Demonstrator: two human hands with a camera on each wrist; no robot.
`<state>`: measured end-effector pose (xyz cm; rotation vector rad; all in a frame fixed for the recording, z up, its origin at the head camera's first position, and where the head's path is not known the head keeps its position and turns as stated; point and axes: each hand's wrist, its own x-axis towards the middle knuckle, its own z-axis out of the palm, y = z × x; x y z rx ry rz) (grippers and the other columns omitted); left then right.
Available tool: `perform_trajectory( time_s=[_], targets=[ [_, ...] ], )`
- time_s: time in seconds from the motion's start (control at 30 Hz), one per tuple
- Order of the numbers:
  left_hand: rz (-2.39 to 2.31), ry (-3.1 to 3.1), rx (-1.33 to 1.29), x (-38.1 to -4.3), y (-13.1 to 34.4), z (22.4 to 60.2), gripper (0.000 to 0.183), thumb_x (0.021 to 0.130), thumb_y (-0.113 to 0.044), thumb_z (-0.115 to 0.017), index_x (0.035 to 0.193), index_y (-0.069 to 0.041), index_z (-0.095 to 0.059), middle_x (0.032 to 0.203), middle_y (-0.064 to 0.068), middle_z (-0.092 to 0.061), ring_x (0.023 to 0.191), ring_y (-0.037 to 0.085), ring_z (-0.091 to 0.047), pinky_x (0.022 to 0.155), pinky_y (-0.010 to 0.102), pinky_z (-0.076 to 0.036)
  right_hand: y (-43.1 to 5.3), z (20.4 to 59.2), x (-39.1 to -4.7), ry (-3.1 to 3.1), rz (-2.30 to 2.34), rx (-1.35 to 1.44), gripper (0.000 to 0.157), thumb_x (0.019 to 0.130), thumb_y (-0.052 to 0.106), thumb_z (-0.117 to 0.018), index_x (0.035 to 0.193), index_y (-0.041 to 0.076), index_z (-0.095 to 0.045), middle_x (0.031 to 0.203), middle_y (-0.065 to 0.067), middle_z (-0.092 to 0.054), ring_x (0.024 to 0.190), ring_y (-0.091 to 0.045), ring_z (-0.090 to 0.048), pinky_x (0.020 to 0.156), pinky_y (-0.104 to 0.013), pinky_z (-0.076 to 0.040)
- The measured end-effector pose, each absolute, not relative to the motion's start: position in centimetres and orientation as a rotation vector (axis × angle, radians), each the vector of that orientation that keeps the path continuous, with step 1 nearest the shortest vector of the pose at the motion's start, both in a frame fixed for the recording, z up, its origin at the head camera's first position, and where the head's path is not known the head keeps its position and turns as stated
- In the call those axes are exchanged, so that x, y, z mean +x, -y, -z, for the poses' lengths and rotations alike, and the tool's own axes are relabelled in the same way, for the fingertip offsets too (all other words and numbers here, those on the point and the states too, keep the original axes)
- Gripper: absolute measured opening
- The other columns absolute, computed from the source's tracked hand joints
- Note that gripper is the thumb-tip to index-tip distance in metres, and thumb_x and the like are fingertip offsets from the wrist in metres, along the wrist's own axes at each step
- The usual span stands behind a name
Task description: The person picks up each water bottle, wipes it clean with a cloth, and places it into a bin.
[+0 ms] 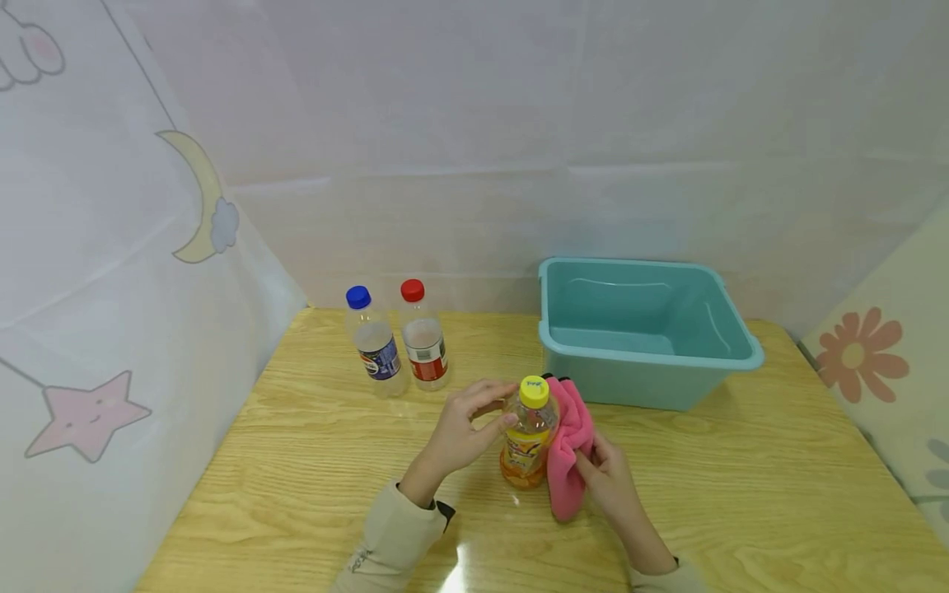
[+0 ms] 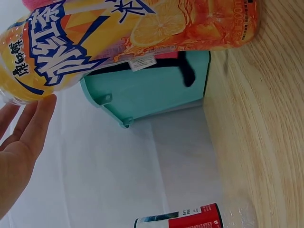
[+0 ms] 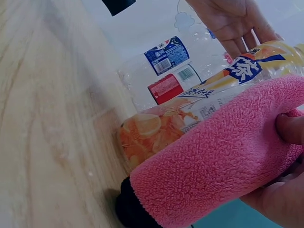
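Note:
A bottle of orange tea drink point(image 1: 525, 445) with a yellow cap stands upright on the table in the head view. My left hand point(image 1: 465, 424) holds its upper part from the left, thumb in front and fingers behind; those fingers point(image 2: 35, 121) meet the bottle's shoulder in the left wrist view. On the other side, my right hand point(image 1: 610, 482) pinches a pink fleecy cloth point(image 1: 571, 445) with black edging. The folded cloth lies along the bottle's right side, and the right wrist view shows the thumb point(image 3: 290, 128) pressed into it.
A teal plastic bin point(image 1: 623, 375) stands at the back right, just behind the cloth. Back left are two clear bottles side by side, a blue-capped bottle point(image 1: 380, 358) and a red-capped bottle point(image 1: 426, 350). White printed sheeting point(image 1: 445, 206) hangs behind the wooden table point(image 1: 296, 478).

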<state>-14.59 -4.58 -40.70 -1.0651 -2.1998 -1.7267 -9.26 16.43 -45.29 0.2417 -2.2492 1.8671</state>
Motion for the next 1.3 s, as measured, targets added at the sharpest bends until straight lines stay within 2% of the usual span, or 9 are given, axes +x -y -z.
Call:
perform_trajectory(
  time_s=[0.2,0.4,0.5,0.63,0.77,0.87,1.0,1.1,1.3],
  targets=[
    [1.785,2.215,-1.034,-14.4,4.6,40.5,0.034,0.084,0.004,-0.060,0.118,0.009,-0.054,0.114,0.021,-0.057,0.105,0.031,-0.055,0.086,0.035,-0.049,-16.3,45.6,-9.2,2.262,-1.894,0.219,0.029,0.087,-0.014,-0.045,0.115,-0.014,-0.051,0.095,-0.006,-0.057,0.084,-0.001,-0.054,0.068,-0.017,-0.050],
    [1.833,2.203,-1.030,-13.5,4.6,38.6,0.030,0.084,0.010,-0.057,0.113,0.014,-0.053,0.113,0.027,-0.055,0.107,0.039,-0.053,0.086,0.045,-0.047,-16.2,45.6,-9.0,2.244,-1.839,0.227,0.027,0.086,-0.015,-0.048,0.113,-0.013,-0.054,0.089,-0.002,-0.058,0.076,-0.003,-0.052,0.062,-0.018,-0.050],
    [1.772,2.195,-1.055,-13.2,4.6,37.9,0.028,0.084,0.011,-0.055,0.112,0.015,-0.053,0.113,0.028,-0.055,0.106,0.039,-0.053,0.086,0.046,-0.047,-16.0,45.4,-8.8,2.246,-1.816,0.231,0.029,0.086,-0.015,-0.048,0.114,-0.013,-0.053,0.092,-0.008,-0.059,0.076,-0.003,-0.052,0.062,-0.018,-0.050],
    [1.662,2.182,-1.063,-13.7,4.6,39.2,0.029,0.084,0.006,-0.057,0.113,0.008,-0.057,0.114,0.021,-0.055,0.104,0.032,-0.055,0.085,0.045,-0.048,-15.9,45.3,-8.6,2.263,-1.808,0.210,0.031,0.085,-0.014,-0.049,0.116,-0.012,-0.052,0.096,-0.016,-0.059,0.079,-0.003,-0.053,0.065,-0.018,-0.050],
    [1.596,2.203,-1.025,-14.2,4.5,40.7,0.035,0.087,-0.020,-0.061,0.117,-0.001,-0.057,0.115,0.010,-0.054,0.104,0.022,-0.053,0.085,0.038,-0.050,-15.7,45.2,-8.4,2.274,-1.802,0.183,0.031,0.085,-0.013,-0.052,0.115,-0.011,-0.054,0.097,-0.015,-0.060,0.081,-0.003,-0.054,0.068,-0.018,-0.050],
    [1.551,2.228,-1.002,-14.1,4.3,40.8,0.044,0.083,-0.030,-0.066,0.118,-0.004,-0.055,0.115,0.006,-0.053,0.105,0.019,-0.051,0.083,0.031,-0.050,-15.6,45.2,-8.4,2.261,-1.783,0.204,0.029,0.084,-0.012,-0.053,0.113,-0.011,-0.055,0.095,-0.014,-0.061,0.082,-0.002,-0.055,0.067,-0.018,-0.050],
    [1.515,2.248,-0.985,-13.9,4.0,40.7,0.049,0.076,-0.022,-0.073,0.118,-0.006,-0.054,0.115,0.005,-0.052,0.105,0.019,-0.052,0.081,0.029,-0.050,-15.5,45.2,-8.2,2.239,-1.762,0.236,0.028,0.083,-0.013,-0.055,0.111,-0.011,-0.056,0.093,-0.014,-0.061,0.080,-0.002,-0.055,0.065,-0.018,-0.050],
    [1.511,2.254,-0.974,-13.9,4.0,40.8,0.051,0.075,-0.021,-0.074,0.119,-0.007,-0.053,0.115,0.004,-0.052,0.104,0.020,-0.052,0.080,0.029,-0.050,-15.5,45.2,-8.2,2.254,-1.725,0.220,0.028,0.082,-0.013,-0.057,0.109,-0.010,-0.057,0.092,-0.015,-0.061,0.078,-0.002,-0.054,0.063,-0.018,-0.050],
    [1.525,2.259,-0.981,-13.9,4.2,40.9,0.052,0.075,-0.017,-0.075,0.121,-0.007,-0.052,0.115,0.005,-0.053,0.104,0.019,-0.053,0.081,0.030,-0.051,-15.7,45.2,-8.3,2.252,-1.704,0.176,0.033,0.078,-0.014,-0.061,0.110,-0.009,-0.057,0.098,-0.013,-0.061,0.087,0.001,-0.056,0.068,-0.018,-0.052]
  ],
)
